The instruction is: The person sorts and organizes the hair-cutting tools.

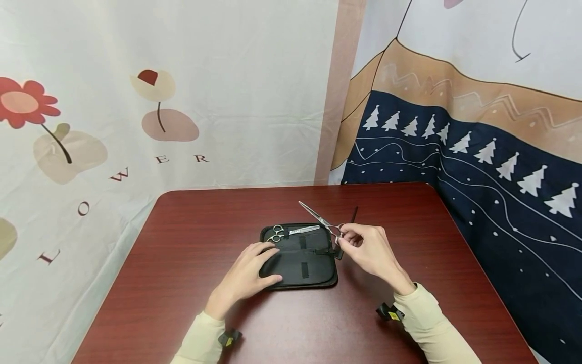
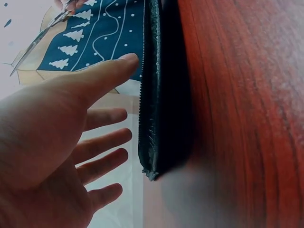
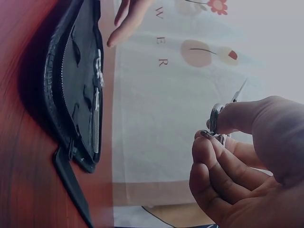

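Observation:
A black zip case (image 1: 291, 265) lies opened flat on the table, with thinning scissors (image 1: 305, 230) tucked along its far side. My right hand (image 1: 370, 247) pinches a pair of silver hair scissors (image 1: 314, 213) by the finger rings, just above the case's right edge. Their blades point up and to the left. At the case's left edge, my left hand (image 1: 247, 270) spreads its fingers over the rim and grips nothing. In the left wrist view, its fingers (image 2: 102, 142) are extended beside the zipper edge.
A thin black strap (image 3: 71, 185) sticks out from the case's end. The reddish-brown wooden table (image 1: 191, 237) has rounded far corners. Behind it hang printed curtains, a pale flowered one (image 1: 250, 101) and a dark one with trees (image 1: 491, 202).

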The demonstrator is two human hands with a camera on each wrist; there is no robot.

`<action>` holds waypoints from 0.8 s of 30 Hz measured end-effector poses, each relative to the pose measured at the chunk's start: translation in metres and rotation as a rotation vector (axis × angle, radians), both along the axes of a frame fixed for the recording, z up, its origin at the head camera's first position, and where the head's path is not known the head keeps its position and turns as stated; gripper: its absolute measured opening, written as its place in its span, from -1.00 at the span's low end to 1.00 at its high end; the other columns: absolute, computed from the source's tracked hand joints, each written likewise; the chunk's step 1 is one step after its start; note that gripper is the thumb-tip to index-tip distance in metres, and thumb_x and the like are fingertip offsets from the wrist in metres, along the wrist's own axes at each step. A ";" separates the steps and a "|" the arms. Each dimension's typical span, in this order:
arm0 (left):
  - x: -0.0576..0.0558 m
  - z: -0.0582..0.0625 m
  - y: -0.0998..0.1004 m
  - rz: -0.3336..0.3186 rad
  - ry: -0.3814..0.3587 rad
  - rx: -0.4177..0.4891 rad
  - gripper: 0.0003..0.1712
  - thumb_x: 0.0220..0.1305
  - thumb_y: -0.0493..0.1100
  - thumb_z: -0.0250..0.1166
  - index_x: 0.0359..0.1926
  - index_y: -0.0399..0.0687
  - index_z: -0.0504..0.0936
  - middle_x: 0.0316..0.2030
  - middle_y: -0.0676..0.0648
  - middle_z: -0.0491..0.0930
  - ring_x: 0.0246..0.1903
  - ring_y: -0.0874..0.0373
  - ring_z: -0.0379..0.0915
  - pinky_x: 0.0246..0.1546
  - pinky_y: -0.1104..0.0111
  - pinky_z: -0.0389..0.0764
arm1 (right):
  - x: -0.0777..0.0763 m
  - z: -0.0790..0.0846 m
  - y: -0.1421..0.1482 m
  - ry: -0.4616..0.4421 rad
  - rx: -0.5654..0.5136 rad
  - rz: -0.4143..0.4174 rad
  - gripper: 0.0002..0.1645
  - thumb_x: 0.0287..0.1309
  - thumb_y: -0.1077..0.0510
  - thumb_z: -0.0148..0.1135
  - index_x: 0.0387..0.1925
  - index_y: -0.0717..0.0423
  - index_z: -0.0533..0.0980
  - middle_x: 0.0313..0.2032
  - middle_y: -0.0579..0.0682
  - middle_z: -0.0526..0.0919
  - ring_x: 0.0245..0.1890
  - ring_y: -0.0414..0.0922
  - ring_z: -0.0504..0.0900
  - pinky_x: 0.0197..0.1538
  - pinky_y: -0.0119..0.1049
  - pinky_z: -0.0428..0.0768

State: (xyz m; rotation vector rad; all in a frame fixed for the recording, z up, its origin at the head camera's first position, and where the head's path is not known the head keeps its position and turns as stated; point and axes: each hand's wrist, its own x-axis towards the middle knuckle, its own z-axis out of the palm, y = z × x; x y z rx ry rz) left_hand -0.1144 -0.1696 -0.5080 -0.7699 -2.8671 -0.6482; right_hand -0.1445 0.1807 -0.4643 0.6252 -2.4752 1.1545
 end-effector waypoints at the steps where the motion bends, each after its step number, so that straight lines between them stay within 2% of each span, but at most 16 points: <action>1: 0.000 -0.001 0.000 0.002 -0.003 -0.008 -0.26 0.29 0.02 0.68 0.38 -0.23 0.72 0.39 -0.25 0.67 0.45 -0.28 0.55 0.55 -0.27 0.51 | 0.000 0.000 0.000 -0.001 0.002 -0.001 -0.82 0.24 0.36 0.53 -0.14 0.13 0.81 -0.45 -0.15 0.79 -0.44 -0.37 0.63 -0.29 -0.30 0.77; 6: -0.001 -0.005 -0.002 0.002 -0.016 -0.028 -0.29 0.30 0.01 0.66 0.35 -0.26 0.73 0.40 -0.24 0.67 0.44 -0.27 0.55 0.51 -0.19 0.56 | -0.001 0.001 0.002 0.010 0.009 0.004 -0.83 0.24 0.36 0.54 -0.14 0.17 0.81 -0.45 -0.14 0.79 -0.45 -0.36 0.64 -0.30 -0.31 0.76; 11: -0.003 -0.009 -0.002 0.005 -0.072 -0.035 -0.33 0.35 -0.01 0.64 0.35 -0.28 0.74 0.43 -0.25 0.65 0.48 -0.27 0.51 0.53 -0.14 0.56 | -0.003 0.002 0.004 0.024 0.017 0.007 -0.84 0.23 0.36 0.54 -0.15 0.17 0.81 -0.46 -0.14 0.79 -0.45 -0.37 0.63 -0.31 -0.38 0.72; 15: -0.005 -0.013 -0.004 -0.020 -0.075 0.012 -0.34 0.35 -0.01 0.63 0.32 -0.31 0.75 0.40 -0.26 0.66 0.46 -0.29 0.52 0.50 -0.14 0.58 | -0.004 0.003 0.006 0.019 0.030 0.009 -0.84 0.24 0.36 0.56 -0.15 0.17 0.81 -0.46 -0.14 0.78 -0.46 -0.35 0.63 -0.31 -0.40 0.72; 16: -0.008 -0.023 -0.007 -0.037 -0.045 0.025 -0.35 0.40 0.03 0.59 0.32 -0.31 0.74 0.39 -0.25 0.66 0.45 -0.26 0.52 0.51 -0.07 0.59 | -0.004 0.003 0.006 0.018 0.034 0.009 -0.84 0.24 0.36 0.56 -0.15 0.16 0.81 -0.46 -0.14 0.78 -0.46 -0.35 0.63 -0.31 -0.40 0.72; 18: -0.011 -0.032 -0.011 -0.056 -0.018 0.064 -0.33 0.42 0.10 0.58 0.32 -0.30 0.74 0.38 -0.26 0.66 0.43 -0.27 0.53 0.49 -0.08 0.60 | -0.005 0.003 0.008 0.022 0.042 0.010 -0.84 0.24 0.36 0.56 -0.15 0.16 0.81 -0.47 -0.14 0.77 -0.46 -0.33 0.62 -0.31 -0.40 0.71; 22: -0.024 -0.069 -0.022 -0.086 0.046 0.083 -0.25 0.50 0.29 0.48 0.36 -0.21 0.73 0.40 -0.20 0.64 0.43 -0.18 0.50 0.50 0.08 0.59 | -0.008 0.003 0.011 0.030 0.058 0.010 -0.84 0.24 0.36 0.56 -0.16 0.15 0.81 -0.48 -0.16 0.75 -0.46 -0.32 0.60 -0.32 -0.41 0.69; 23: -0.022 -0.063 -0.021 -0.092 0.043 0.071 -0.23 0.47 0.28 0.51 0.38 -0.22 0.72 0.42 -0.21 0.63 0.45 -0.20 0.50 0.51 0.04 0.58 | -0.009 0.003 0.012 0.034 0.062 0.011 -0.84 0.24 0.37 0.56 -0.16 0.16 0.81 -0.48 -0.16 0.75 -0.46 -0.32 0.60 -0.32 -0.41 0.69; 24: -0.024 -0.068 -0.023 -0.099 0.054 0.064 -0.22 0.48 0.31 0.49 0.39 -0.19 0.72 0.43 -0.19 0.63 0.45 -0.18 0.49 0.52 0.08 0.57 | -0.009 0.003 0.013 0.037 0.068 0.010 -0.85 0.24 0.37 0.55 -0.17 0.15 0.81 -0.49 -0.16 0.75 -0.46 -0.32 0.60 -0.32 -0.41 0.68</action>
